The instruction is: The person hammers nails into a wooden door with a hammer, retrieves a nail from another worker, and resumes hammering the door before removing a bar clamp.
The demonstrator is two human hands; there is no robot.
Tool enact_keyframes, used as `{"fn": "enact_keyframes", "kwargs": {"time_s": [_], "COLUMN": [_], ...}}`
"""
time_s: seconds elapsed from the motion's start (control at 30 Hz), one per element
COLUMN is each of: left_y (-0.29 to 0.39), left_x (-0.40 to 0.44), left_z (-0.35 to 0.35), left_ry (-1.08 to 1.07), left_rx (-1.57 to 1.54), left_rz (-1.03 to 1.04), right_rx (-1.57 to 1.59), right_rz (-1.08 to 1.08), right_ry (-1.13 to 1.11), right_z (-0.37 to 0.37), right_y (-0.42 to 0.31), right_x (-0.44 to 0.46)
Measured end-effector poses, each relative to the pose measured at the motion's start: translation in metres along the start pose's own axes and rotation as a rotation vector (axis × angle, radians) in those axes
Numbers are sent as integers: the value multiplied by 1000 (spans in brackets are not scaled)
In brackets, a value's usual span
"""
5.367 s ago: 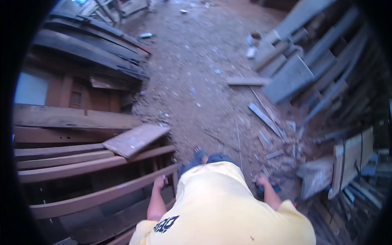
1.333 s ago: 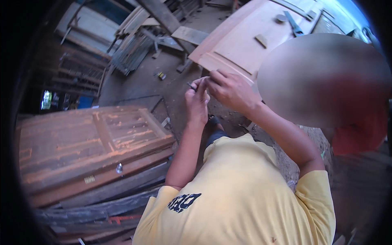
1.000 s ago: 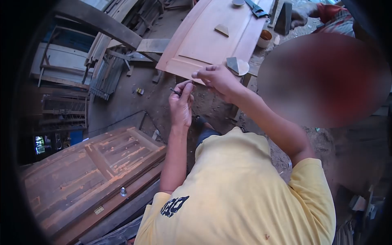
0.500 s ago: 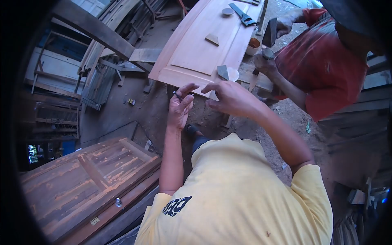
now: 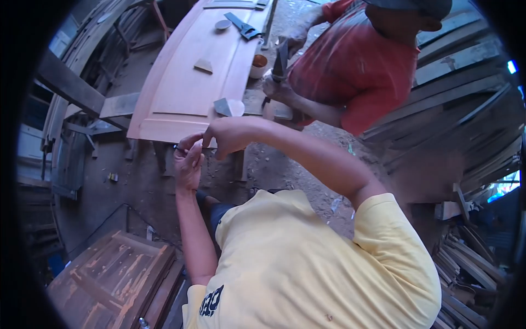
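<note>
My left hand (image 5: 189,164) is raised in front of my body with its fingers pressed round a thin dark item (image 5: 176,147), too small to name. My right hand (image 5: 223,137) is right beside it, thumb and fingertips bent toward the left fingertips; whether anything sits between them cannot be made out. Both hands are at the near edge of a pale wooden door panel (image 5: 181,82). On the panel lie a handsaw (image 5: 243,27), a round disc (image 5: 223,24), a small wood block (image 5: 203,66) and a grey piece on a pale disc (image 5: 229,107).
A co-worker in a red shirt (image 5: 356,71) is right of the panel, holding a dark tool (image 5: 280,60). Near them is a cup of brown contents (image 5: 258,66). A darker patched door (image 5: 104,279) lies at lower left. Stacked planks (image 5: 466,82) stand at the right.
The view has swung right, so the panel and co-worker appear further left. My right hand, apart from the left half a second ago, now has its fingertips close to the left ones.
</note>
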State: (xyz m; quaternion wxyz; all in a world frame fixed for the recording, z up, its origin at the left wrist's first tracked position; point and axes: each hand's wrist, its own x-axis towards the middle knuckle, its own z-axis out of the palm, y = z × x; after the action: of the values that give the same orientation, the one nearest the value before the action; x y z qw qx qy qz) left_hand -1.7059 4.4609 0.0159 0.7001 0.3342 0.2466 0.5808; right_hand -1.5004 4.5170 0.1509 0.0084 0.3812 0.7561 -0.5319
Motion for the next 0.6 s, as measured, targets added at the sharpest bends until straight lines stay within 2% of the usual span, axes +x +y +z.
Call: {"fn": "enact_keyframes", "kwargs": {"time_s": [0.07, 0.1, 0.13, 0.2, 0.33, 0.43, 0.5, 0.6], "left_y": [1, -3, -5, -11, -17, -19, -17, -16], "left_x": [0, -5, -5, -4, -6, -4, -5, -2], "left_z": [3, 0, -2, -3, -5, -4, -7, 2], "left_ry": [41, 13, 13, 7, -25, -27, -66, -14], "left_rx": [74, -10, -9, 22, -133, -61, -143, -87], "left_rz": [-50, -68, -71, -59, -110, -135, -156, -156], "right_rx": [-292, -165, -162, -363, -133, -176, 29, -80], "right_rz": [-9, -21, -21, -32, 22, -28, -15, 0], "right_ry": [-168, -191, -191, -47, -181, -50, -68, 30], "right_z": [2, -2, 2, 10, 5, 13, 10, 12], "right_y": [-14, -18, -10, 12, -8, 9, 6, 9], "right_x": [0, -5, -1, 11, -8, -7, -12, -13]}}
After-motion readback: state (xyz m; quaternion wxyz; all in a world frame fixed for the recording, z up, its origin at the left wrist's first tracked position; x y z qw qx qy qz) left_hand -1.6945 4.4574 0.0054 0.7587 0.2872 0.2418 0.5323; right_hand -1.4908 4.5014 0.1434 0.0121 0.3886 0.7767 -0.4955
